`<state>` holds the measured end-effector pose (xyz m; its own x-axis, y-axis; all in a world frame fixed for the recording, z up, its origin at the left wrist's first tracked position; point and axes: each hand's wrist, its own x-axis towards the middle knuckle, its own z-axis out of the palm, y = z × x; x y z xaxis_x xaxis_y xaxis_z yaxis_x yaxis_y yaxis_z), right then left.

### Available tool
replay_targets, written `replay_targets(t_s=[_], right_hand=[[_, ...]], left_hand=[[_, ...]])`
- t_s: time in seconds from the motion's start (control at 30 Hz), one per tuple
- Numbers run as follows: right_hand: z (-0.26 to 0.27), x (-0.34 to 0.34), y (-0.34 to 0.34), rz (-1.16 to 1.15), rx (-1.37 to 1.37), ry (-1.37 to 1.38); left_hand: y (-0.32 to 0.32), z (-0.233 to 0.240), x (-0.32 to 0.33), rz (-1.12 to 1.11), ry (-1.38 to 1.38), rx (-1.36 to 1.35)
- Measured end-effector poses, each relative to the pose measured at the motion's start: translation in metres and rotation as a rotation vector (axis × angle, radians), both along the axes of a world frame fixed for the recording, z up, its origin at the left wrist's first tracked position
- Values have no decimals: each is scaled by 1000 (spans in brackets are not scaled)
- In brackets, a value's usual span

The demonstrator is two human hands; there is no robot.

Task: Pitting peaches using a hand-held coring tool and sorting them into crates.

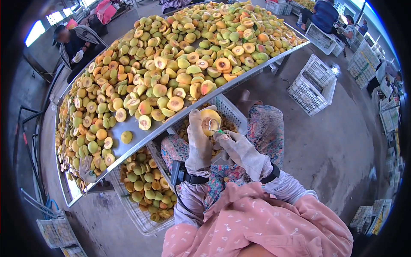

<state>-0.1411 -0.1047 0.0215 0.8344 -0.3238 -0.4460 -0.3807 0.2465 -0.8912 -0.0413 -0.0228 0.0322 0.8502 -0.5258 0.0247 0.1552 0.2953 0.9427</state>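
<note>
In a pale work glove, my left hand (198,141) holds a halved yellow peach (210,116), its cut face towards my right hand. My gloved right hand (239,146) grips a pitting tool (220,131) with a bit of green near its metal loop. That loop lies over the reddish middle of the peach half. Beneath both hands, a white plastic crate (229,110) between my knees holds small brownish fruit scraps. Beyond them, many peach halves (175,103) are heaped on a metal table (128,123), several with stones still in the cut faces.
To my left on the floor, another crate (141,225) holds peach halves. A glove (86,170) lies at the table's near left corner. White crates (311,85) stand on the floor at right. A person (74,41) sits across the table, and others (324,16) sit farther back.
</note>
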Motion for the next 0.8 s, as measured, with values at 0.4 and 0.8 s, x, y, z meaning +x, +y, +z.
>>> replay_targets(t_s=[0.4,0.8], right_hand=[[-12,19,19,-145,111,-152],[-54,31,9,-27,-15,-127]], left_hand=[[-8,-7,1,131,46,-15],[-22,-72,29,27,-15,-144]])
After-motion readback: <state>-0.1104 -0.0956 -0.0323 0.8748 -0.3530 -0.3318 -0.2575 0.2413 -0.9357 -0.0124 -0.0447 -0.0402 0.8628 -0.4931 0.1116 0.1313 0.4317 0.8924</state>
